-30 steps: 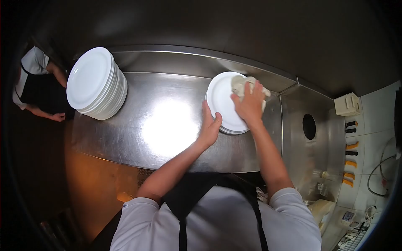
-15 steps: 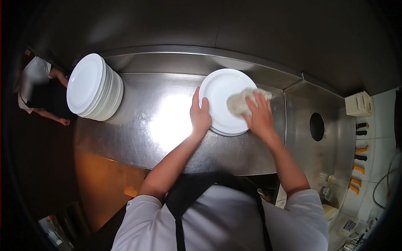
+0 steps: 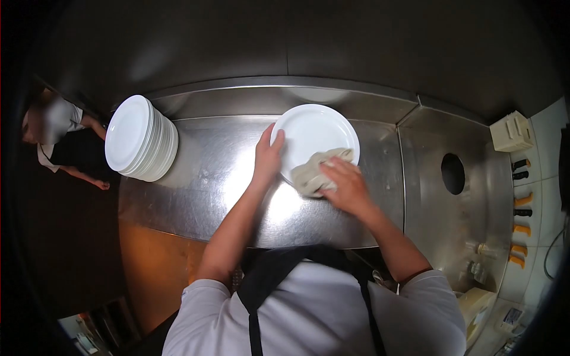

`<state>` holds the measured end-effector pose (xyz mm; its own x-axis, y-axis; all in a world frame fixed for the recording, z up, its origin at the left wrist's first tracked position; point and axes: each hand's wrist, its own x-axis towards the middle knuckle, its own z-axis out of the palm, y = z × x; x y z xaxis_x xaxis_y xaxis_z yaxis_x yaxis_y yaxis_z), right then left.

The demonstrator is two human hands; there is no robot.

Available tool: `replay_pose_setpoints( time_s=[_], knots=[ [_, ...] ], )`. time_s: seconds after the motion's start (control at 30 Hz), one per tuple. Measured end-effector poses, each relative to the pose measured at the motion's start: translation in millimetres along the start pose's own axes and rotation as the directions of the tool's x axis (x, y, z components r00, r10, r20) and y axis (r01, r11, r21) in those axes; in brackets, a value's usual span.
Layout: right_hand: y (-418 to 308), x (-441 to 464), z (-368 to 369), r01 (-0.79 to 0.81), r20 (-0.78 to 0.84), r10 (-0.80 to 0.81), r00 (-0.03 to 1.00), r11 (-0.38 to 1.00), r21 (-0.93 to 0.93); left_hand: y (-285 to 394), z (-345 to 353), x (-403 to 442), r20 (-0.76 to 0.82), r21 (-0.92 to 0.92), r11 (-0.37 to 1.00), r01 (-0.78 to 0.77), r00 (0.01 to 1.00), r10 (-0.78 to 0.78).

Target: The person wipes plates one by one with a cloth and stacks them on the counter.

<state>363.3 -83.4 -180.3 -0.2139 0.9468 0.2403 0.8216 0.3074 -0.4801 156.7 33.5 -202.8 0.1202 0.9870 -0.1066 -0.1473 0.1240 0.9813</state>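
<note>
In front of me a white round plate lies over the steel counter. My left hand grips its left rim, with the thumb on the upper side and the other fingers partly hidden. A crumpled beige cloth covers the plate's lower edge. My right hand is closed on the cloth and presses it against that edge. Whether other plates are under this one is hard to tell.
A tall stack of white plates leans at the counter's left end. Beyond it stands another person in a dark apron. To the right are a steel section with a round hole, a cream block and several wall-side knives.
The cloth and my right hand have moved from the plate's right side down to its lower edge. My left hand and the plate have shifted left. The other person has moved slightly.
</note>
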Motion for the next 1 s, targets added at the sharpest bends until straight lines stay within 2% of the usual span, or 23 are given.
replay_pose_setpoints(
  time_s=[0.03, 0.13, 0.2, 0.23, 0.3, 0.37, 0.4, 0.5, 0.57, 0.6, 0.7, 0.73, 0.77, 0.8, 0.87, 0.9, 0.93, 1.0],
  knots=[
    [10.9, -0.8, 1.7, -0.034, -0.046, 0.030, 0.998, 0.996, -0.080, -1.1, 1.4, 5.3, -0.022, 0.206, 0.978, -0.015, 1.000, 0.020],
    [36.3, 22.7, 5.9, -0.268, -0.373, 0.173, 0.911, 0.938, -0.219, 2.3, 6.9, 12.1, -0.070, 0.523, 0.852, -0.018, 0.996, 0.064],
    [53.1, 37.0, 12.1, -0.347, -0.407, 0.330, 0.851, 0.937, 0.033, 6.1, 7.7, 12.9, -0.057, 0.650, 0.755, -0.084, 0.986, 0.159],
    [55.8, 41.6, 9.9, -0.378, -0.402, 0.410, 0.819, 0.912, 0.159, -2.9, 5.6, 15.9, -0.065, 0.713, 0.684, -0.151, 0.958, 0.279],
    [58.8, 45.3, -2.0, -0.365, -0.377, 0.467, 0.800, 0.877, 0.312, -18.7, 5.0, 24.8, -0.047, 0.818, 0.515, -0.256, 0.862, 0.504],
    [55.0, 46.9, -19.7, -0.332, -0.343, 0.537, 0.770, 0.798, 0.504, 21.6, 18.8, 5.5, -0.050, 0.702, 0.652, -0.287, 0.893, 0.447],
    [54.5, 45.4, -28.3, -0.250, -0.363, 0.517, 0.775, 0.779, 0.575, 37.2, 23.6, -3.0, -0.049, 0.636, 0.714, -0.294, 0.908, 0.417],
    [43.4, 35.9, -51.7, -0.013, -0.419, 0.467, 0.779, 0.680, 0.733, 46.7, 24.8, -4.6, -0.073, 0.593, 0.731, -0.338, 0.881, 0.467],
    [21.9, 27.5, -64.4, 0.110, -0.442, 0.452, 0.775, 0.591, 0.799, 66.5, 23.9, -0.9, -0.120, 0.596, 0.773, -0.217, 0.928, 0.353],
    [6.1, 26.7, -67.8, 0.242, -0.493, 0.400, 0.773, 0.532, 0.812, 72.8, 23.6, 0.1, -0.144, 0.595, 0.789, -0.151, 0.946, 0.290],
    [-21.8, 37.7, -76.0, 0.365, -0.433, 0.404, 0.806, 0.235, 0.901, 58.8, 34.4, 0.3, -0.059, 0.479, 0.842, -0.247, 0.948, 0.312],
    [-11.7, 42.5, -64.5, 0.320, -0.320, 0.367, 0.874, 0.062, 0.945, 53.5, 42.9, -5.9, -0.026, 0.441, 0.852, -0.281, 0.945, 0.325],
    [4.8, 56.5, -40.0, 0.227, -0.225, 0.434, 0.872, 0.047, 0.973, 47.5, 52.9, -13.4, 0.005, 0.401, 0.861, -0.313, 0.941, 0.340],
    [9.5, 60.7, -3.4, 0.145, -0.252, 0.373, 0.893, 0.292, 0.945, 44.3, 57.3, -19.1, 0.034, 0.358, 0.868, -0.345, 0.934, 0.357],
    [18.0, 68.5, 68.9, 0.027, -0.304, 0.245, 0.921, 0.738, 0.674, 44.5, 51.6, -19.8, -0.066, 0.219, 0.927, -0.303, 0.944, 0.324],
    [-33.2, 45.1, 39.4, -0.093, -0.005, 0.409, 0.912, 0.219, 0.971, 46.8, 47.3, -14.9, -0.117, 0.144, 0.945, -0.295, 0.943, 0.312],
    [-54.2, 31.6, 32.7, -0.010, -0.115, 0.357, 0.927, 0.329, 0.944, 50.7, 33.3, -8.2, -0.196, 0.111, 0.956, -0.272, 0.937, 0.289],
    [-81.5, 4.5, 33.8, 0.149, -0.300, 0.229, 0.926, 0.508, 0.849, 49.3, -5.0, 2.0, -0.207, 0.166, 0.948, -0.273, 0.930, 0.304]
  ],
)
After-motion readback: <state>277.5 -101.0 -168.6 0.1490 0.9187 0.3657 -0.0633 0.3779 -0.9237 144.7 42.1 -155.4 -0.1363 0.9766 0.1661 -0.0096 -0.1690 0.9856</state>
